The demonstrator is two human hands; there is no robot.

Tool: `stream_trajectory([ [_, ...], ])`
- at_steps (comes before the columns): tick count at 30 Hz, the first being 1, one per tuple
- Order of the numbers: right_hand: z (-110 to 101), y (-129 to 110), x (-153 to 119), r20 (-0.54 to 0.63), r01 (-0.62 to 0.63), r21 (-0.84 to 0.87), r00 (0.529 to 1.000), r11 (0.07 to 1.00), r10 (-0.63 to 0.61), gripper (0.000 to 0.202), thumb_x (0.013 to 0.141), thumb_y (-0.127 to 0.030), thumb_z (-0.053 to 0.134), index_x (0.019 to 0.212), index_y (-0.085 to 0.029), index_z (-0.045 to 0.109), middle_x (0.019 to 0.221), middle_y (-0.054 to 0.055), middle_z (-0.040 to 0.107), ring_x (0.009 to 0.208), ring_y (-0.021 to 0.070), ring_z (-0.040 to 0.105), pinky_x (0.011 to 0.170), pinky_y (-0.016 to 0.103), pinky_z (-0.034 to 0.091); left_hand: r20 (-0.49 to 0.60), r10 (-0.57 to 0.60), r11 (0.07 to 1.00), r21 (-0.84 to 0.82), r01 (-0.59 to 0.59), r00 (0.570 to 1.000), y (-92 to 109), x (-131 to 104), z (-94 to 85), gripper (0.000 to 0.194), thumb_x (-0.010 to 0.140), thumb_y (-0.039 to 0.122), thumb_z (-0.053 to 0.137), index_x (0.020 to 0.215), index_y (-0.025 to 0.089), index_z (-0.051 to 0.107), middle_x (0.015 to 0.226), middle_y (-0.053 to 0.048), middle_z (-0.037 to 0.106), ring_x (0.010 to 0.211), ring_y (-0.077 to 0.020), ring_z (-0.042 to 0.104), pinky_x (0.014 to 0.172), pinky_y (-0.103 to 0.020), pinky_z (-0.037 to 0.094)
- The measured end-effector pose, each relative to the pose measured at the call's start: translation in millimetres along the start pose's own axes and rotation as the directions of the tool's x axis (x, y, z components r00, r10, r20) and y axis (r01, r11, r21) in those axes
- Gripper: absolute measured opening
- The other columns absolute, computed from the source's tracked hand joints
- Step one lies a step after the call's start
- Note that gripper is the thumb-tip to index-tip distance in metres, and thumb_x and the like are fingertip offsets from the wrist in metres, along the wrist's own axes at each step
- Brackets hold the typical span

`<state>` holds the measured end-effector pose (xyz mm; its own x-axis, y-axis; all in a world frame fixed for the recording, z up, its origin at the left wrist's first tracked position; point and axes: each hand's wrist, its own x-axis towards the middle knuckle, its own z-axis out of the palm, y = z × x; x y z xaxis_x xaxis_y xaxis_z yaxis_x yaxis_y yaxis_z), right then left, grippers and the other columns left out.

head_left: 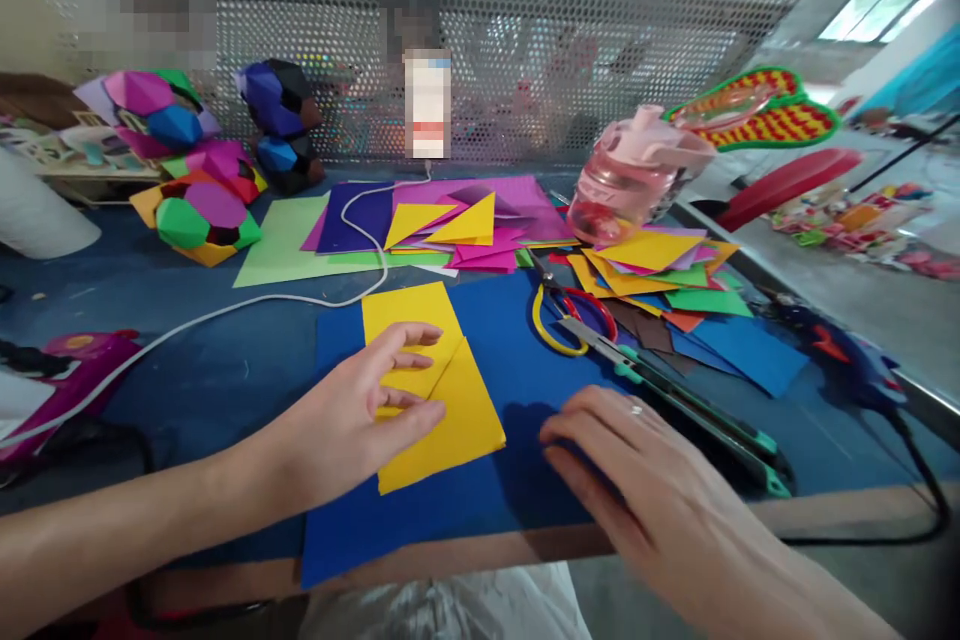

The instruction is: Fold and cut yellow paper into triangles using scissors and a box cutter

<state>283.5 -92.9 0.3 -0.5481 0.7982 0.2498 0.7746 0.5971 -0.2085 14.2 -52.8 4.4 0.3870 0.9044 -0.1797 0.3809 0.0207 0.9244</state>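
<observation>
Yellow paper (457, 410) lies on a larger blue sheet (487, 320) near the table's front edge, a diagonal line crossing its face. My left hand (367, 410) is over the yellow paper with its fingers apart and nothing held; whether the fingertips touch it I cannot tell. To the right, my right hand (622, 460) hovers by the blue sheet, fingers bent and close together, with a ring on one; what they might hold is hidden. A green-handled utility knife (675, 390) and scissors (574, 310) with red and yellow handles lie beyond it.
Piles of coloured paper (660, 270) and magenta sheets (487, 245) lie behind. A pink bottle (619, 180) stands at the back right. Faceted paper balls (202, 210) sit at the left. A white cable (262, 300) crosses the table. A glue gun (840, 345) lies right.
</observation>
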Motion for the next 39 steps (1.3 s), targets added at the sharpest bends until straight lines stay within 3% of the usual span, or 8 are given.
stream_trajectory([
  [5,3,-16,29,0.212,-0.123,0.191,0.974,0.974,0.082,0.026,0.102,-0.034,0.045,0.087,-0.02,0.062,0.086,0.002,0.062,0.078,0.0165,0.058,0.074,0.032,0.045,0.02,-0.025,1.0,-0.009,0.025,0.999,4,3,-5.3,0.044,0.09,0.04,0.061,0.13,0.028,0.046,0.147,-0.008,0.043,0.135,-0.0257,0.045,0.095,-0.038,0.056],
  [10,-1,-14,51,0.295,-0.258,0.363,0.943,0.895,0.152,0.02,0.095,-0.026,0.053,0.079,-0.019,0.062,0.077,-0.001,0.063,0.064,0.0115,0.053,0.059,0.026,0.037,0.032,-0.05,0.993,-0.104,0.053,0.998,7,9,-8.7,0.049,0.086,0.038,0.066,0.129,0.024,0.046,0.145,-0.012,0.046,0.126,-0.0272,0.054,0.091,-0.039,0.056],
  [16,-27,8,88,0.115,-0.287,0.528,0.957,0.799,0.267,0.03,0.094,-0.042,0.05,0.076,-0.019,0.059,0.063,-0.005,0.046,0.058,0.0101,0.039,0.053,0.025,0.028,-0.14,-0.05,0.983,-0.181,0.024,0.989,14,15,-16.1,0.045,0.095,0.05,0.054,0.13,0.024,0.047,0.137,-0.011,0.054,0.117,-0.0235,0.058,0.081,-0.032,0.053],
  [20,-39,35,135,-0.048,-0.25,0.532,0.945,0.809,0.324,0.033,0.092,-0.041,0.051,0.068,-0.019,0.052,0.061,-0.006,0.039,0.057,0.0092,0.035,0.054,0.026,0.026,-0.128,-0.038,0.981,-0.192,0.013,0.991,12,18,-17.6,0.037,0.097,0.048,0.052,0.125,0.024,0.05,0.133,-0.009,0.056,0.11,-0.0215,0.06,0.078,-0.031,0.051],
  [25,-18,70,200,-0.065,-0.339,0.473,0.907,0.813,0.416,0.036,0.096,-0.038,0.048,0.068,-0.016,0.053,0.062,-0.004,0.048,0.058,0.009,0.045,0.058,0.025,0.036,-0.077,-0.013,0.989,-0.147,0.001,0.997,11,15,-16.0,0.035,0.098,0.047,0.048,0.124,0.024,0.051,0.134,-0.01,0.056,0.106,-0.0207,0.061,0.08,-0.032,0.052],
  [28,-3,85,221,-0.032,-0.388,0.406,0.899,0.827,0.437,0.03,0.096,-0.042,0.056,0.087,-0.014,0.062,0.079,-0.001,0.061,0.066,0.0118,0.057,0.062,0.027,0.048,-0.074,0.01,0.992,-0.121,-0.019,0.997,12,15,-16.6,0.034,0.097,0.045,0.049,0.123,0.024,0.051,0.133,-0.011,0.056,0.105,-0.0212,0.061,0.078,-0.032,0.052],
  [33,-2,80,200,-0.031,-0.318,0.294,0.939,0.901,0.341,0.028,0.098,-0.034,0.051,0.091,-0.012,0.067,0.08,0.002,0.065,0.074,0.0153,0.06,0.069,0.029,0.046,-0.105,0.077,0.997,-0.013,-0.079,0.991,2,23,-25.1,0.034,0.096,0.043,0.049,0.123,0.023,0.05,0.13,-0.011,0.058,0.109,-0.0233,0.061,0.084,-0.037,0.053],
  [39,-6,22,115,0.018,-0.093,0.156,0.996,0.983,0.091,0.02,0.094,-0.024,0.053,0.107,-0.018,0.067,0.106,0.007,0.068,0.095,0.0214,0.064,0.084,0.035,0.048,-0.213,0.32,0.889,0.403,-0.215,0.923,-17,41,-45.9,0.035,0.093,0.038,0.051,0.126,0.024,0.049,0.133,-0.009,0.058,0.125,-0.0266,0.054,0.103,-0.047,0.045],
])
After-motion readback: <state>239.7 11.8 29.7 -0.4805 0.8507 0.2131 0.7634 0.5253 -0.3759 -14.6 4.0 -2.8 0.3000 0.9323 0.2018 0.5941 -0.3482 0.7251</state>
